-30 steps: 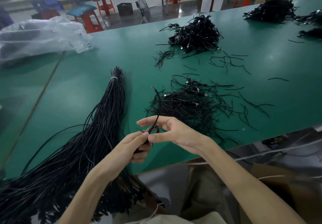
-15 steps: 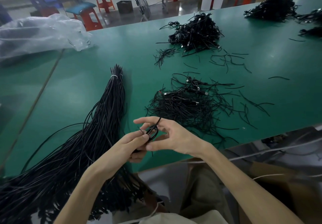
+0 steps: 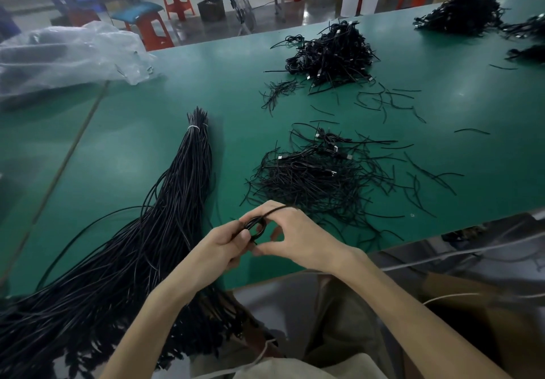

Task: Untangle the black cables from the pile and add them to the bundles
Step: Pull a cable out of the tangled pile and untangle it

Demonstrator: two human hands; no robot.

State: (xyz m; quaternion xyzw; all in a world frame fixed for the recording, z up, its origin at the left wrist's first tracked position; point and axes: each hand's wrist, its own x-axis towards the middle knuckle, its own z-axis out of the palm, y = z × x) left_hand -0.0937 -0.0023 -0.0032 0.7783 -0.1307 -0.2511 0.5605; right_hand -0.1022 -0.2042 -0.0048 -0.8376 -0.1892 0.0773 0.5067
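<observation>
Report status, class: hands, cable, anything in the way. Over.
Left hand and right hand both grip one looped black cable. Tied bundle left of it, tangled pile beyond. Nothing blocking. Over.

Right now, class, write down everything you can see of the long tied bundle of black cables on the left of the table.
The bundle is made of many thin, black, rubbery-looking cables lying on the green table. A white tie cinches it near its far end. Toward the person the strands fan out and spill over the near table edge. A few loop away to the left.
</observation>
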